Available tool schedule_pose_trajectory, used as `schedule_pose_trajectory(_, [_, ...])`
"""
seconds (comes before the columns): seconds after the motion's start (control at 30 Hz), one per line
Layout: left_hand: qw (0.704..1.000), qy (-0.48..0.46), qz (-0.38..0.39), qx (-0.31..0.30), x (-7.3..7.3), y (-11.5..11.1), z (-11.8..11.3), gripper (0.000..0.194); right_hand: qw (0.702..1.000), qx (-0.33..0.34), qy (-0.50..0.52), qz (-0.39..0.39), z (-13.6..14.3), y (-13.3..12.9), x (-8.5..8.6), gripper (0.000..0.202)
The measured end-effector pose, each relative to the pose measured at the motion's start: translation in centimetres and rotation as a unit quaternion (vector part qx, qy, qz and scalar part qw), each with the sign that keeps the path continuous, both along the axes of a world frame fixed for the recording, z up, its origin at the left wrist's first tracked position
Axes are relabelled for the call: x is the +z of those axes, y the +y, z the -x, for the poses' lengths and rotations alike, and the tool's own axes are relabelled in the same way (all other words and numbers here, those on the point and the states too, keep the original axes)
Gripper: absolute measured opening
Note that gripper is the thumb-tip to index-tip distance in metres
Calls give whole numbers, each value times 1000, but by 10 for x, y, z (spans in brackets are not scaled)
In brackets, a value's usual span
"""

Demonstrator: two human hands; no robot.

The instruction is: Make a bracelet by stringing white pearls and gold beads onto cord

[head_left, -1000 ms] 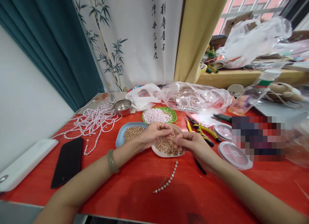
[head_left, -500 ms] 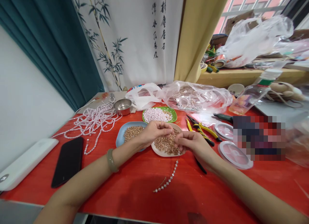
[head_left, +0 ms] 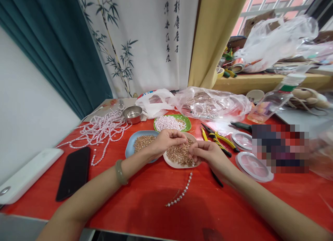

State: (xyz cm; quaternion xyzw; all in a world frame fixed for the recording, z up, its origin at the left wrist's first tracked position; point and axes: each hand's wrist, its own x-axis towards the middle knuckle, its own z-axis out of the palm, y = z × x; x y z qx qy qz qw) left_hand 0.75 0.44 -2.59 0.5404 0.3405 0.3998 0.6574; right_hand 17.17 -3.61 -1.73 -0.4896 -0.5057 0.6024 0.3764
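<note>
My right hand (head_left: pixel 204 152) pinches the upper end of a beaded strand (head_left: pixel 185 189) of white beads with gold bits. The strand hangs from these fingers and its lower part rests on the table. Opposite it, my left hand (head_left: pixel 170 142) is closed in a pinch, thumb against fingers; whatever is between the tips is too small to make out. Both hands hover over a pale plate (head_left: pixel 170 162) of small gold beads (head_left: pixel 179 154). Beside it, partly behind my left wrist, a blue plate (head_left: pixel 129 148) holds gold pieces (head_left: pixel 143 142).
Behind stands a green plate (head_left: pixel 189 124) of pearly beads. Pliers (head_left: pixel 218 142) and thread spools (head_left: pixel 255 166) lie right. Leftward are pearl strings (head_left: pixel 104 126), a metal tin (head_left: pixel 132 114), a black phone (head_left: pixel 73 173) and a white long device (head_left: pixel 31 175). Plastic bags (head_left: pixel 213 104) line the back.
Almost nothing differs. Both hands keep their pinches over the pale plate, and the strand hangs in the same place.
</note>
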Motion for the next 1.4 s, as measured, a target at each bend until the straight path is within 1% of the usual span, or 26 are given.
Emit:
schedule_pose_trajectory(0.37, [1000, -7, 1, -26, -4, 1, 1, 13, 1000, 7, -10, -8, 0, 0, 1, 11])
schedule_pose_trajectory(0.67, [1000, 9, -21, -16, -1, -1, 1, 15, 999, 20, -19, -29, -2, 1, -3, 11])
schedule_pose_trajectory(0.77, [998, 29, -46, -20, 2, -2, 2, 16, 998, 15, -23, -48, -1, 1, -4, 13])
schedule_pose_trajectory(0.87, [992, 68, -102, -25, 5, -1, 4, 19, 997, 1, -22, -78, 0, 0, -3, 14])
schedule_pose_trajectory(0.93, [981, 114, -156, -13, 6, 2, 6, 19, 995, -10, -18, -99, 1, 0, -3, 15])
schedule_pose_trajectory(0.97, [970, 151, -190, -4, 6, 4, 8, 18, 994, -17, -13, -107, 1, 1, -3, 15])
schedule_pose_trajectory(1.07, [922, 269, -278, 29, 6, 13, 17, 13, 991, -36, 6, -127, 0, 2, -4, 16])
schedule_pose_trajectory(1.17, [893, 321, -307, 68, 3, 26, 31, 8, 988, -52, 21, -142, -1, 2, -6, 22])
schedule_pose_trajectory(1.27, [870, 360, -319, 110, -3, 38, 45, 11, 987, -60, 18, -150, -2, 1, -6, 24])
schedule_pose_trajectory(1.33, [863, 374, -318, 118, -8, 43, 50, 12, 987, -65, 10, -150, -2, -1, -4, 18])
schedule_pose_trajectory(1.4, [863, 380, -312, 115, -12, 45, 53, 12, 987, -68, 2, -147, -1, -2, -2, 13])
